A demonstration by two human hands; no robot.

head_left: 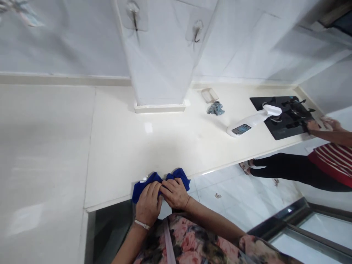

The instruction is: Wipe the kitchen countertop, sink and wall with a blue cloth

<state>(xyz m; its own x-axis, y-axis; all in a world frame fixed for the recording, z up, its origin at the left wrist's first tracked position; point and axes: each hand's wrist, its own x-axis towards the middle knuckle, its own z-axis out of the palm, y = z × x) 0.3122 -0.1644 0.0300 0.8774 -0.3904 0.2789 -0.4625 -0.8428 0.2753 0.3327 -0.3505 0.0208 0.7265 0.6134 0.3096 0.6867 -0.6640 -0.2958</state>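
Note:
A blue cloth (180,175) lies bunched at the near edge of a cream countertop (154,139). My left hand (148,203) and my right hand (174,192) press side by side on the cloth, fingers curled into it. A thin bracelet circles my left wrist. The cloth pokes out on both sides of my hands; its middle is hidden under them.
A white spray bottle (251,123) lies on the counter beside a black gas hob (280,115). A small grey rag (216,109) and a clear dish (209,94) sit near a white pillar (162,55). Another person in a striped top (334,157) reaches to the hob.

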